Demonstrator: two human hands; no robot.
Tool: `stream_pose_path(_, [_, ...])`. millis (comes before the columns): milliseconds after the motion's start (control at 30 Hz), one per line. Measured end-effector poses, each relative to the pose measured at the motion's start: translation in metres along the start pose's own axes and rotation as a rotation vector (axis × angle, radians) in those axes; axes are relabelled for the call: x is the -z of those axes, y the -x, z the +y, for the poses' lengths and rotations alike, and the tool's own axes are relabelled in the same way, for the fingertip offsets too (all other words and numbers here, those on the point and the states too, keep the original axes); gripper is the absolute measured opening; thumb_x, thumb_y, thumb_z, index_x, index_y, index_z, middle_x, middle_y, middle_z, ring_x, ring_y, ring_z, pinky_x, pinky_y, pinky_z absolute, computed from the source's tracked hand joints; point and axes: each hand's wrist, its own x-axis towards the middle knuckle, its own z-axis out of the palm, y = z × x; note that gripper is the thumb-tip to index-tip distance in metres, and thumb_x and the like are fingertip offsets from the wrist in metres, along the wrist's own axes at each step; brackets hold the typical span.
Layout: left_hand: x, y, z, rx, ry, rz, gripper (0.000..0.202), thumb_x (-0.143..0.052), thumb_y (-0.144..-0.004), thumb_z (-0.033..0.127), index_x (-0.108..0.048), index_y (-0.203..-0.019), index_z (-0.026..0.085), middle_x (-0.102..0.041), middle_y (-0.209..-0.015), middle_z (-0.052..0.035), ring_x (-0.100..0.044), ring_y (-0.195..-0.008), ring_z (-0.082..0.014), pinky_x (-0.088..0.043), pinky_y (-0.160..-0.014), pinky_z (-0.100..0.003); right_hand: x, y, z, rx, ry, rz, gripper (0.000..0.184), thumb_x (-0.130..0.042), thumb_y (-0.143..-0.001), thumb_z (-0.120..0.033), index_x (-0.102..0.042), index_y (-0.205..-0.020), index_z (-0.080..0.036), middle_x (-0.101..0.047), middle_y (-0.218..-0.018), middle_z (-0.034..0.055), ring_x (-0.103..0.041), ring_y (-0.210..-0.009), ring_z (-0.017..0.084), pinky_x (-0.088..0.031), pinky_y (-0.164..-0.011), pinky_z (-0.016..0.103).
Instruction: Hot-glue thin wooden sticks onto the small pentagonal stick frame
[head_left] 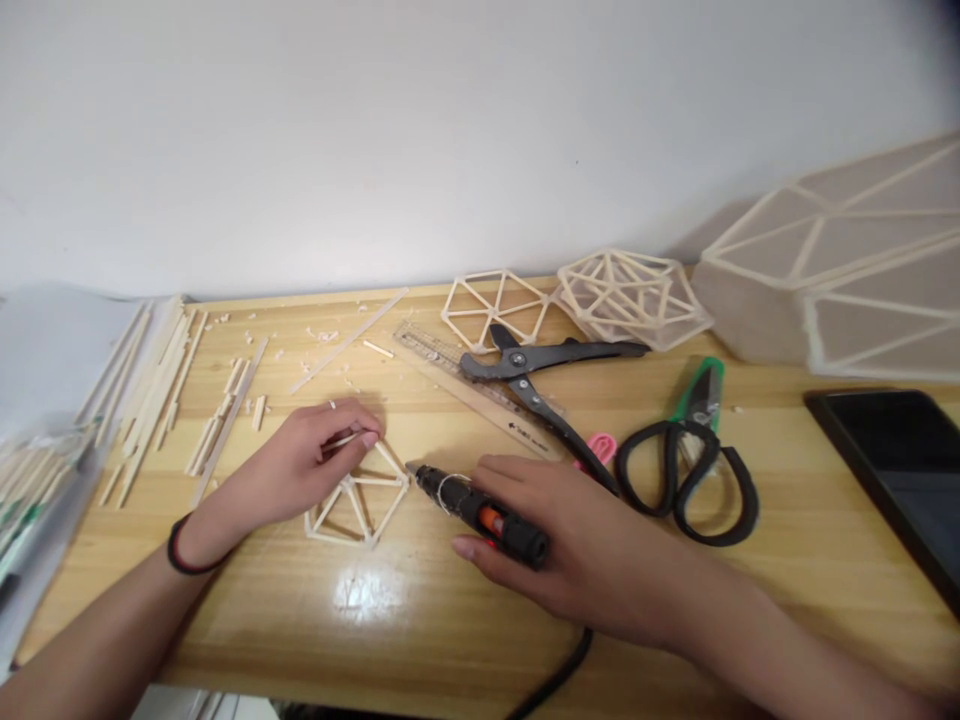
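L hand point(300, 465) rests on the table point(390, 620), fingers pinching a short stick point(341, 440) at the top edge of a small stick frame point(358, 505) lying flat near table centre. R hand point(570, 545) grips a black glue pen point(480, 515), fingers wrapped round its body, tip just beside the frame's right corner. Behind: ruler point(465, 385), black pliers point(547, 375), scissors point(694, 470), w/ loose sticks point(154, 385) at left.
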Motion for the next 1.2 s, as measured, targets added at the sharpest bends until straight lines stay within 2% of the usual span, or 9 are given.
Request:
stream_pose_path(300, [-0.0001,-0.0004,0.0009,0.019,-0.011,-0.002,0.021,-0.052,-0.101,0.029,-0.068,-0.096,0.018,-0.069,-0.086,-0.0018,-0.06,-0.069,-0.0123,-0.045,-0.062,-0.022,-0.0007,0.0013,-0.0019,0.005,0.001,0.001,0.024,-0.06,-0.097,-0.039,-0.055,-0.083,-0.021,-0.065,-0.086,0.0047,-0.061,-0.079,0.021,-0.043,-0.068,0.032])
stream_pose_path(833, [-0.001,-0.0005,0.0016,0.022,-0.011,0.001,0.016,-0.054,-0.101,0.025,-0.067,-0.095,0.018,-0.064,-0.08,0.0023,-0.053,-0.062,-0.0087,-0.04,-0.057,-0.019,-0.0009,0.0036,-0.0011,-0.008,0.039,-0.037,0.021,-0.061,-0.097,-0.04,-0.055,-0.086,-0.022,-0.064,-0.088,0.0037,-0.063,-0.081,0.023,-0.044,-0.07,0.034])
stream_pose_path(1200, [0.001,-0.0005,0.0029,-0.02,-0.025,0.009,0.014,-0.054,-0.1,0.02,-0.067,-0.095,0.018,-0.067,-0.083,0.0018,-0.058,-0.068,-0.0091,-0.042,-0.062,-0.018,-0.0002,0.0051,-0.0024,-0.029,0.047,-0.042,0.02,-0.061,-0.097,-0.038,-0.056,-0.087,-0.022,-0.065,-0.09,0.0041,-0.064,-0.084,0.024,-0.045,-0.071,0.034])
